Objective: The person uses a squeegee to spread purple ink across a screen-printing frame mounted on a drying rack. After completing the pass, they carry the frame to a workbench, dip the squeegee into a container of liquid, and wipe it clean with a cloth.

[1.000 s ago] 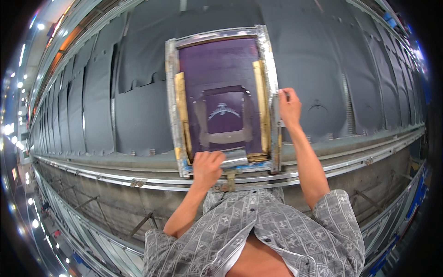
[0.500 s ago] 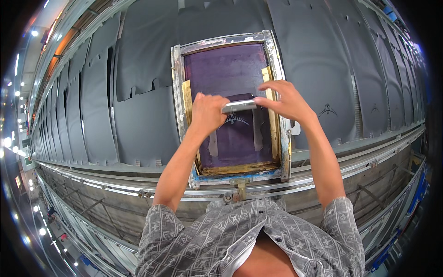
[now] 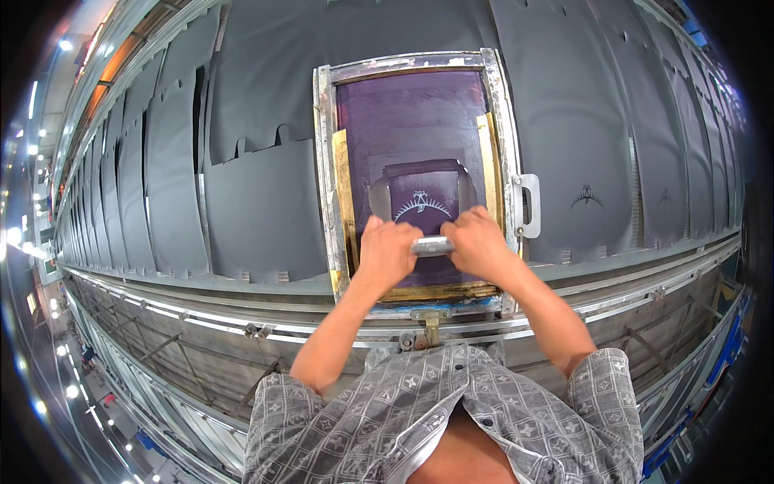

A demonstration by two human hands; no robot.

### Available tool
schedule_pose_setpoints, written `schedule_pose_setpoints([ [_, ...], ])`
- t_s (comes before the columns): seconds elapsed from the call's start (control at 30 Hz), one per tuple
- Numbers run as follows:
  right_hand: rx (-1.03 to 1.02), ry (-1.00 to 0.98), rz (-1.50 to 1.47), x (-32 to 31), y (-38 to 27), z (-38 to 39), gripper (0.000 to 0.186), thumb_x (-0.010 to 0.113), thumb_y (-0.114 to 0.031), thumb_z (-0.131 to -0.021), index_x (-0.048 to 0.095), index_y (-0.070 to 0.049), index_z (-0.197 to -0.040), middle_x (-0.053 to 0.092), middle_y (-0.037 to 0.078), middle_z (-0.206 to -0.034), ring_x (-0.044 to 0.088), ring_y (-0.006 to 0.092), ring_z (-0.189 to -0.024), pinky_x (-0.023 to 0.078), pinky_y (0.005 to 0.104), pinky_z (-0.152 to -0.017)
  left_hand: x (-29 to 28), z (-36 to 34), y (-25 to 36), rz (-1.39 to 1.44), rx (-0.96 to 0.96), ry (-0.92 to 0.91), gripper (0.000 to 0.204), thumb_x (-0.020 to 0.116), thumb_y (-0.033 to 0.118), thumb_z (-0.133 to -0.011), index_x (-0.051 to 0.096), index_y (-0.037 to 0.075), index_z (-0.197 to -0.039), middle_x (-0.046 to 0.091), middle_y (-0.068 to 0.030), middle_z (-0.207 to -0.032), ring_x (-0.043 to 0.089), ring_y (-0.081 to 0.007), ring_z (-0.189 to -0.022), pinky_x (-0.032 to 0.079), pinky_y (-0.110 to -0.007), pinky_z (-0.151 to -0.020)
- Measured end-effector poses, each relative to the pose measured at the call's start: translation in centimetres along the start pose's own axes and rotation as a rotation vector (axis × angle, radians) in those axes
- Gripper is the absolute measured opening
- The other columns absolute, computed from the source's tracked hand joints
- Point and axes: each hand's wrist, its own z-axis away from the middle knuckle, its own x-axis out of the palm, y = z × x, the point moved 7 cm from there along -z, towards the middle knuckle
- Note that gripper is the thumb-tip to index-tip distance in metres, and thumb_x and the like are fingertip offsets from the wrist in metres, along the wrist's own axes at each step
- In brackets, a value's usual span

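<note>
Purple mesh (image 3: pixel 411 113) fills a worn metal frame (image 3: pixel 324 161) in the head view, the frame lying on dark grey sheets (image 3: pixel 262 210) along a long tabletop (image 3: pixel 580 270). Both hands are closed on one silvery bar (image 3: pixel 433 246), the left hand (image 3: pixel 389 250) wrapped round its left end and the right hand (image 3: pixel 480 238) round its right end, so that only the middle of the bar shows between them. The bar lies crosswise over the lower part of the mesh, within the frame and nearer the person than the pale, spiky arc (image 3: pixel 421 202) on the mesh; whether its lower edge touches the mesh is hidden. Darker grey smears (image 3: pixel 379 198) flank the arc, and a dark band (image 3: pixel 419 168) runs just beyond it. Yellowish strips line the inner sides of the frame, the left strip (image 3: pixel 342 177) and the right strip (image 3: pixel 490 153) each standing just beside the mesh. A pale, looped handle (image 3: pixel 529 206) sticks out from the frame's right side, near the right hand but apart from it. To the right of the handle, a sheet bears a dark arc-shaped print (image 3: pixel 587 198). Along the near side of the tabletop runs a metal rail (image 3: pixel 592 319), with a small bracket (image 3: pixel 433 331) at the middle of the frame's near edge. The person's patterned grey shirt (image 3: pixel 403 387) fills the bottom, and bright lights (image 3: pixel 14 234) dot the far left.
</note>
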Motion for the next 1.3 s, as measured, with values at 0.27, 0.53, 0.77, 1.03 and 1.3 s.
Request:
schedule_pose_setpoints([
  [0.27,0.115,-0.08,0.041,-4.9,5.7,-10.1,0.016,0.076,-0.015,-0.077,0.068,-0.005,-0.086,0.071,0.016,-0.083,0.067,0.0363,-0.088,0.049,0.0455,-0.086,-3.1,-10.7,-4.2,-0.083,0.017,0.124,0.008,0.076,0.017,-0.073,0.068,0.016,-0.075,0.069,-0.0061,-0.075,0.066,-0.0299,-0.074,0.04,-0.043,-0.075],
  [0.53,0.022,-0.077,-0.12,-1.0,-1.2,2.0,0.039,0.08,-0.031,-0.084,0.07,-0.007,-0.113,0.072,0.015,-0.104,0.063,0.0337,-0.111,0.048,0.0472,-0.096,1.1,2.2,0.7,-0.077,0.035,0.111,0.026,0.078,0.006,-0.065,0.071,0.015,-0.088,0.069,-0.0017,-0.086,0.064,-0.0252,-0.081,0.041,-0.04,-0.08],
  [0.77,0.939,0.624,-0.342,-4.4,16.3,5.9,0.036,0.065,-0.038,-0.098,0.066,-0.005,-0.112,0.072,0.017,-0.098,0.068,0.0343,-0.091,0.051,0.0457,-0.085,0.2,4.5,2.3,-0.021,0.03,0.197,0.043,0.078,0.001,-0.061,0.072,0.015,-0.101,0.069,0.0025,-0.103,0.061,-0.0213,-0.094,0.042,-0.038,-0.086],
  [1.03,0.811,0.699,-0.599,-9.0,9.8,5.1,0.022,0.064,-0.026,-0.101,0.067,-0.005,-0.1,0.057,0.0,-0.068,0.047,0.008,-0.063,0.04,0.0295,-0.059,-5.4,7.8,1.9,0.072,0.033,0.268,0.046,0.074,-0.002,-0.06,0.071,0.012,-0.103,0.07,0.0016,-0.105,0.062,-0.022,-0.098,0.041,-0.039,-0.089],
  [1.3,0.633,0.823,-0.697,4.4,-5.2,-9.9,0.021,0.066,-0.026,-0.1,0.065,-0.004,-0.1,0.061,0.001,-0.074,0.053,0.0096,-0.066,0.045,0.0293,-0.064,-13.5,19.0,-14.2,-0.11,-0.048,0.363,0.04,0.074,-0.001,-0.06,0.073,0.011,-0.098,0.072,0.0015,-0.101,0.061,-0.0213,-0.085,0.043,-0.036,-0.081],
])
